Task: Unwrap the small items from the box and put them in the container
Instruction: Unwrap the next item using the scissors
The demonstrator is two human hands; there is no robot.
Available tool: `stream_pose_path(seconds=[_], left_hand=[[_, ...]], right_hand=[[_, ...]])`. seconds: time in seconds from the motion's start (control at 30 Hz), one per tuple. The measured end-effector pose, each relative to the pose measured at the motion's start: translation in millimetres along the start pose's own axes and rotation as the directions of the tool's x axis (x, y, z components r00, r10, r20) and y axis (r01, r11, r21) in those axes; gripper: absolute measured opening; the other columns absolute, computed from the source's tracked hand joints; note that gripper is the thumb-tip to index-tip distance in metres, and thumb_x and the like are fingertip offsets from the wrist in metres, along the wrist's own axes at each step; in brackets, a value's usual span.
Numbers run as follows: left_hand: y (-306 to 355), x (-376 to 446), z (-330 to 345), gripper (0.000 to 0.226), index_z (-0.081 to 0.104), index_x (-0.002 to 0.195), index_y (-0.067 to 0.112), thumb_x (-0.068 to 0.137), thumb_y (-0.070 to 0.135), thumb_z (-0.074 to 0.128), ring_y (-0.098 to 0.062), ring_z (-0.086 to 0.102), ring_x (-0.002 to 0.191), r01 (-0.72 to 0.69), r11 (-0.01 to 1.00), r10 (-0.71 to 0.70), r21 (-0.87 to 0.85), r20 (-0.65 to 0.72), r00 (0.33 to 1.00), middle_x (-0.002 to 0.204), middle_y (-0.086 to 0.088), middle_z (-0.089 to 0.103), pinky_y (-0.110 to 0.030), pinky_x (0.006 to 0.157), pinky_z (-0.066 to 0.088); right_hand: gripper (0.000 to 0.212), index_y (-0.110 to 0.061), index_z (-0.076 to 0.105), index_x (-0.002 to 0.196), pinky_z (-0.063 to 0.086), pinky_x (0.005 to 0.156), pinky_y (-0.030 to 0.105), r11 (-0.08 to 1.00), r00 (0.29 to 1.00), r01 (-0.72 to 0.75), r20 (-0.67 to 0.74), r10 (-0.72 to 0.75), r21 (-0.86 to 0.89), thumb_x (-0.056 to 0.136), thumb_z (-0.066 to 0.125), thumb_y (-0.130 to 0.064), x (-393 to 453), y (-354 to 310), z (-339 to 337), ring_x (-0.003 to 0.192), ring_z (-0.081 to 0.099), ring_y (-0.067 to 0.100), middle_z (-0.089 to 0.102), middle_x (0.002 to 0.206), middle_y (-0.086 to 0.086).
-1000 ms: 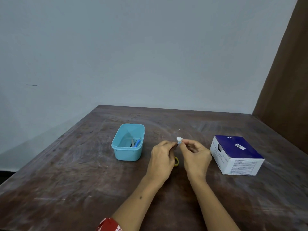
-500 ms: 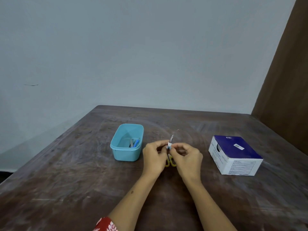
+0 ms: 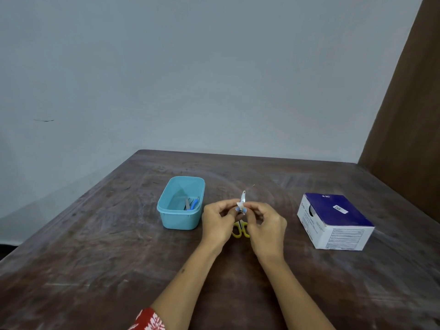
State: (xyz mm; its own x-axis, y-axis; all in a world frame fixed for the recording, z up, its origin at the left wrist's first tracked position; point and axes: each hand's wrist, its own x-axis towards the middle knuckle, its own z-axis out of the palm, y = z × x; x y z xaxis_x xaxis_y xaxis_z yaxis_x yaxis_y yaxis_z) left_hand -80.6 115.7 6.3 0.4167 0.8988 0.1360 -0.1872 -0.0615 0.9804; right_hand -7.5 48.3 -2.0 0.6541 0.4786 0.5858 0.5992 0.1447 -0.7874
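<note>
The wrapped item point(image 3: 240, 207) sits pinched between your two hands, held just above the counter point(image 3: 95, 258) between the teal container point(image 3: 181, 203) and the blue-and-white box point(image 3: 333, 220). Your left hand point(image 3: 217, 222) and right hand point(image 3: 266, 226) both have fingertips curled onto the small white-and-blue packet, directly over the yellow-handled scissors point(image 3: 241, 231) lying beneath. It looks very light and thin, so its wrapper will likely crumple and slip rather than resist; hold it by opposite edges and peel gently. What is inside is too small to make out. The container already holds a few slim pieces, and it lies near your left hand.
</note>
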Motion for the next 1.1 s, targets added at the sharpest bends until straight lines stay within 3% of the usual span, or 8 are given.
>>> stream_pose_path(seconds=[0.13,0.27,0.43,0.5,0.63,0.77,0.97,1.1], left_hand=[[0.0,-4.5,4.5,0.018,0.071,0.097,0.001,0.083,-0.006,0.062,-0.019,0.070,0.080,0.021,0.999,-0.019,-0.038,0.070,0.997,0.090,-0.013,0.072,-0.020,0.068,0.056],[2.2,-2.1,0.6,0.019,0.071,0.097,0.000,0.084,-0.008,0.059,-0.017,0.070,0.079,-0.010,0.999,0.010,-0.032,0.009,1.000,0.088,-0.012,0.073,-0.020,0.067,0.056],[0.9,-5.0,3.3,0.020,0.069,0.100,-0.002,0.085,-0.008,0.058,-0.020,0.071,0.082,0.044,0.999,-0.042,-0.023,0.094,0.995,0.092,-0.016,0.072,-0.024,0.072,0.058],[1.2,-4.5,2.9,0.020,0.071,0.098,0.001,0.086,-0.007,0.057,-0.021,0.071,0.085,0.008,1.000,-0.008,-0.005,0.076,0.997,0.091,-0.014,0.073,-0.027,0.076,0.058],[3.3,-2.0,0.2,0.019,0.071,0.093,0.002,0.084,-0.009,0.058,-0.017,0.070,0.079,0.013,0.999,-0.013,-0.052,0.002,1.000,0.086,-0.011,0.073,-0.021,0.068,0.057],[0.2,-3.7,3.3,0.020,0.069,0.099,-0.002,0.085,-0.010,0.057,-0.023,0.071,0.084,0.066,0.996,-0.060,-0.064,0.096,0.994,0.096,-0.021,0.071,-0.022,0.071,0.057],[3.7,-1.8,0.6,0.016,0.069,0.095,0.000,0.084,-0.007,0.060,-0.013,0.070,0.071,0.059,0.986,-0.060,-0.154,-0.001,0.998,0.085,-0.014,0.071,-0.018,0.064,0.055],[2.4,-3.8,2.1,0.020,0.070,0.091,0.004,0.084,-0.010,0.057,-0.013,0.070,0.072,0.111,0.987,-0.099,-0.112,0.105,0.989,0.086,-0.013,0.071,-0.018,0.067,0.056]], right_hand=[[0.024,-0.020,0.073,0.090,0.053,0.068,0.016,1.000,0.998,-0.008,-0.061,0.009,0.020,0.083,0.064,0.001,1.9,1.5,-3.4,0.077,0.066,0.004,0.069,0.084,-0.008],[0.022,-0.018,0.074,0.086,0.047,0.067,0.007,1.000,1.000,0.018,-0.016,-0.018,-0.003,0.078,0.069,0.001,0.4,-1.1,0.0,0.074,0.065,0.003,0.068,0.079,-0.008],[0.021,-0.020,0.074,0.088,0.048,0.066,0.008,0.999,0.997,-0.004,-0.083,0.007,0.036,0.079,0.070,-0.002,3.1,1.1,-3.3,0.077,0.065,0.000,0.067,0.080,-0.012],[0.019,-0.019,0.074,0.087,0.049,0.066,0.008,0.999,0.998,0.010,-0.069,-0.007,0.049,0.077,0.073,-0.003,2.7,1.1,-3.3,0.074,0.065,-0.001,0.068,0.079,-0.009],[0.020,-0.018,0.075,0.086,0.045,0.064,0.005,0.999,1.000,0.021,-0.017,-0.020,0.040,0.077,0.072,0.000,0.7,1.1,0.6,0.074,0.064,-0.001,0.068,0.080,-0.009],[0.023,-0.021,0.074,0.092,0.052,0.068,0.014,0.999,0.999,0.004,-0.049,-0.002,0.034,0.082,0.068,-0.001,3.4,6.0,-1.5,0.080,0.065,0.000,0.068,0.088,-0.010],[0.029,-0.018,0.075,0.087,0.046,0.064,0.007,0.999,0.999,0.030,0.033,-0.031,0.029,0.077,0.065,0.008,0.5,3.5,1.2,0.080,0.063,-0.002,0.068,0.084,-0.011],[0.028,-0.017,0.075,0.091,0.048,0.068,0.009,0.999,0.999,-0.011,-0.048,0.013,0.039,0.081,0.062,0.006,4.4,5.3,-1.2,0.082,0.063,-0.004,0.066,0.086,-0.016]])
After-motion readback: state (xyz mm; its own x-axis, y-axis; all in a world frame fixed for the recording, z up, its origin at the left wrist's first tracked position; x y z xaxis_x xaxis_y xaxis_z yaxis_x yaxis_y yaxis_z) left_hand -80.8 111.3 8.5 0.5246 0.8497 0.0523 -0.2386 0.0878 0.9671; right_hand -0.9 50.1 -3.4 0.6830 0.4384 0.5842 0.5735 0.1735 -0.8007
